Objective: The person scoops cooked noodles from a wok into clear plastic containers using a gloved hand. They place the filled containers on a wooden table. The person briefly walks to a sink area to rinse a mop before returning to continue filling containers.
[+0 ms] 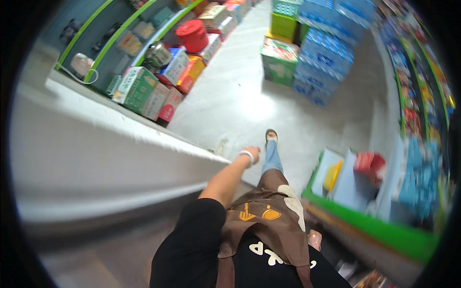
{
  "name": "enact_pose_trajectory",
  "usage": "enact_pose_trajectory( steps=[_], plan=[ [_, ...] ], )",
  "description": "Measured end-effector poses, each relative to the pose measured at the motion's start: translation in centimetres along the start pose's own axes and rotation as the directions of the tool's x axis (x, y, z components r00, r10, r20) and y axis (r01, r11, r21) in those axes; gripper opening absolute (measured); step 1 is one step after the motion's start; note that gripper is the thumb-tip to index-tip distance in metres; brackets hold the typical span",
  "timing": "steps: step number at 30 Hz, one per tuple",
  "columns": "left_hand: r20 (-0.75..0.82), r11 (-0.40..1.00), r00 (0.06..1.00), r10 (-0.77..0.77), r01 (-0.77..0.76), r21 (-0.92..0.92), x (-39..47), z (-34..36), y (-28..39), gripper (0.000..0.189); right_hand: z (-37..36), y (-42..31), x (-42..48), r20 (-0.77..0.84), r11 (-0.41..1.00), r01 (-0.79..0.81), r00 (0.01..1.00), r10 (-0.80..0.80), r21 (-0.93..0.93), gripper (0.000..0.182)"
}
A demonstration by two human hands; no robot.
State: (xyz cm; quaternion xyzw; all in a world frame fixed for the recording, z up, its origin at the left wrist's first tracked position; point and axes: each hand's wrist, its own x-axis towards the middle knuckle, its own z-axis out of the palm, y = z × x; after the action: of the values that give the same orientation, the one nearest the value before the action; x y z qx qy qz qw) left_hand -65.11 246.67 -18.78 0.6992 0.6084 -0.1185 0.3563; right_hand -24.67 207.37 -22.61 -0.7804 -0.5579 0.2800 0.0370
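My left hand [254, 154] hangs in front of my body with its fingers loosely curled, and I see nothing in it. A white band [247, 157] circles that wrist. To its left is the end of a pale partition [144, 158]. Beside the right side of my brown apron [263, 201], a small part of what looks like my right hand [314, 239] shows. Most of it is hidden, so whether it holds anything cannot be told. A sandalled foot [271, 135] and a blue trouser leg are ahead on the pale floor [230, 108].
Green-edged shelves [122, 39] on the left have boxes [138, 88] and a red lidded bucket [192, 36] along their foot. Shrink-wrapped bottle packs [322, 54] and a green carton [279, 61] stand ahead. A low green-edged shelf [360, 216] is near on the right, with stocked shelves [410, 82] beyond.
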Motion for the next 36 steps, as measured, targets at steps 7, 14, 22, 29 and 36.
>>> enact_pose_trajectory(
  steps=[7, 14, 22, 29, 36],
  plan=[
    [0.124, 0.749, 0.775, -0.619, 0.631, -0.202, 8.5, -9.9, -18.4, 0.038, -12.6, -29.7, 40.5, -0.168, 0.906, 0.044, 0.985, 0.030, 0.421, 0.036],
    [0.198, 0.833, 0.855, -0.479, 0.514, -0.204, 8.5, -7.7, -26.7, 0.035, -18.7, -68.5, 51.4, 0.191, 0.667, 0.494, 0.706, -0.682, 0.557, 0.040],
    [0.063, 0.554, 0.752, -0.656, 0.536, -0.636, 13.0, -6.8, -42.9, 0.030, -6.6, -95.1, 55.7, 0.493, 0.713, 0.544, 0.517, -0.700, 0.442, 0.042],
    [0.459, -0.386, 0.127, -0.880, 0.372, -0.844, -4.9, -12.0, -64.8, 0.035, -1.6, -116.6, 49.7, 0.511, 0.536, 0.693, 0.274, -0.815, 0.483, 0.043],
    [0.420, -0.459, -0.305, -0.855, 0.066, -0.886, -23.9, -13.8, -82.8, 0.035, 12.1, -137.2, 38.2, 0.599, 0.143, 0.831, -0.258, -0.758, 0.538, 0.034]
  ],
)
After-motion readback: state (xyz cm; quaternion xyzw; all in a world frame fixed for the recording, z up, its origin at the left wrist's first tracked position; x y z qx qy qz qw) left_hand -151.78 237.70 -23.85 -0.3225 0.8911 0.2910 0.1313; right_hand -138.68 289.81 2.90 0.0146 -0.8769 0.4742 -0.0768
